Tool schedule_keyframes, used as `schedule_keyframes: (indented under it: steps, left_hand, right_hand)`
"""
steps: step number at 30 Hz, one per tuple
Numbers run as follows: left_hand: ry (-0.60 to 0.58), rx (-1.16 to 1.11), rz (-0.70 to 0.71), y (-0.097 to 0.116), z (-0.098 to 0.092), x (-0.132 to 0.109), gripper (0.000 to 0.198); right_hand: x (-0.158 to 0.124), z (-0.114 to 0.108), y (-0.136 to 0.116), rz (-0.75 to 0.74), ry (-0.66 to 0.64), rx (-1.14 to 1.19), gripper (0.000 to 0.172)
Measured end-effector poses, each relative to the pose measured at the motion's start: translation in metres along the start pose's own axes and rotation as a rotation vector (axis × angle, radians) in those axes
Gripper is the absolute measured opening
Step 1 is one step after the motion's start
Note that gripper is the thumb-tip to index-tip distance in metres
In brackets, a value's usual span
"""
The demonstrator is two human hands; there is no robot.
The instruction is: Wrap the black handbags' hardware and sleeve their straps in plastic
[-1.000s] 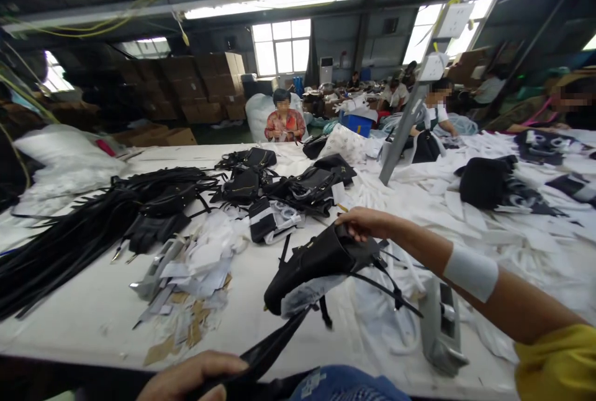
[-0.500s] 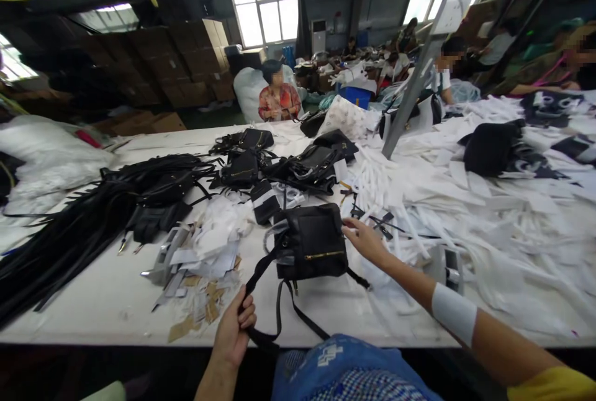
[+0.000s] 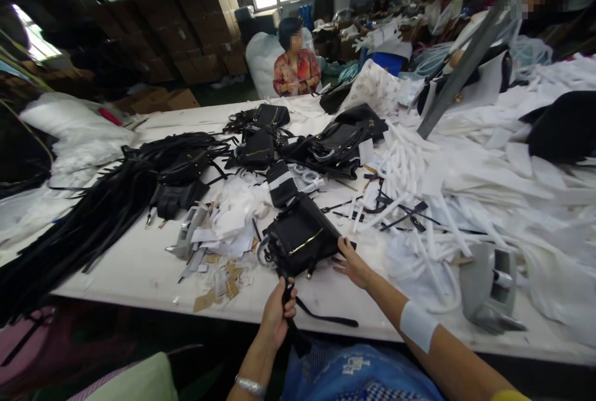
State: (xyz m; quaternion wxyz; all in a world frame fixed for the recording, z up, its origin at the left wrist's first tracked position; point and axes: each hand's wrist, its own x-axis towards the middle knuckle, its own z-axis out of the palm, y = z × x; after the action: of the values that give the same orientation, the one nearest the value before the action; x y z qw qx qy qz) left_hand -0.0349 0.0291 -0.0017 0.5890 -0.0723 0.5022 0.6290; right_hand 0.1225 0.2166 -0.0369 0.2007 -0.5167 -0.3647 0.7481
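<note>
A small black backpack (image 3: pixel 305 233) with a gold zipper lies tilted on the table in front of me. My left hand (image 3: pixel 279 309) is closed around its black strap (image 3: pixel 287 292) near the table's front edge. A loose strap end (image 3: pixel 328 320) trails over that edge to the right. At the bag's lower right side, my right hand (image 3: pixel 354 265) grips the edge between thumb and fingers. Clear plastic wrap (image 3: pixel 265 252) covers a part at the bag's left side. Just behind the bag lies a black piece with a pale band (image 3: pixel 281 182).
More black bags (image 3: pixel 342 137) lie farther back. Long black straps (image 3: pixel 93 215) are heaped at left, beside paper scraps (image 3: pixel 223 236) and a grey tape dispenser (image 3: pixel 186 233). Another dispenser (image 3: pixel 488 286), white strips (image 3: pixel 488 171) and a slanted metal post (image 3: pixel 460 72) stand right. A person (image 3: pixel 297 66) sits opposite.
The backpack has turned, its right side swinging toward me. My left hand has moved right along with the strap, and my right hand has come down to the bag's lower right edge. The view has shifted.
</note>
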Motion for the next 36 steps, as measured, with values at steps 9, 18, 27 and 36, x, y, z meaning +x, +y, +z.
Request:
schedule_keyframes:
  steps: [9,18,27,36]
  left_hand:
    - [-0.256,0.161,0.017,0.011,0.069,-0.03,0.028]
    - [-0.06,0.473,-0.222,-0.043,0.004,-0.027,0.042]
    - [-0.201,0.659,-0.258,-0.026,0.005,-0.037,0.048]
    - [0.035,0.542,-0.174,0.025,-0.015,-0.049,0.044]
  right_hand:
    - [0.052,-0.036,-0.065,-0.326,0.36,-0.04,0.057]
    - [-0.009,-0.104,-0.088,-0.658,0.482,-0.46,0.038]
    - [-0.097,0.001,0.06,0.131,-0.211,0.028,0.05]
    - [-0.071,-0.067,0.028,-0.22,0.348,-0.183,0.046]
